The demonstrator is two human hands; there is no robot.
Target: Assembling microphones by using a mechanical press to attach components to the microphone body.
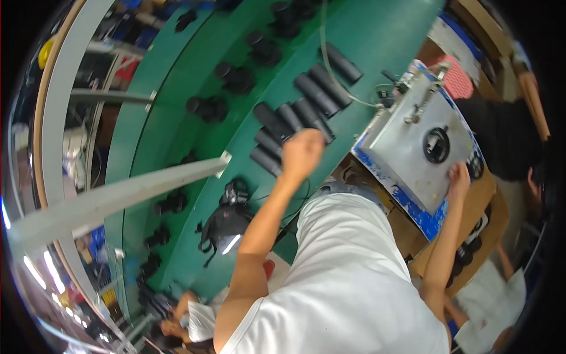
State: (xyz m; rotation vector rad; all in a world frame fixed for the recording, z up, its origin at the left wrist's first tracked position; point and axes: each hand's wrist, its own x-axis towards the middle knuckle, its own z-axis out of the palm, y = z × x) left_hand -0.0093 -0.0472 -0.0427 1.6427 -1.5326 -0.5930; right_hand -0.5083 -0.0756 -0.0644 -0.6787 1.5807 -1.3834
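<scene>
My left hand is closed and slightly blurred over a row of black tubes. Its fingers are curled at the lower end of one black tube, which lies at a slant over its neighbours. More black tubes lie side by side just beyond. Over at the right, my right hand rests by the edge of a silver metal plate, fingers loosely bent and nothing visible in them. Set into that plate is a black ring around an opening, near the right fingertips.
Black fittings stand along the green bench. A grey bar crosses from the left. A black bag lies on the bench. A cardboard box holds dark parts at right. Other people are nearby.
</scene>
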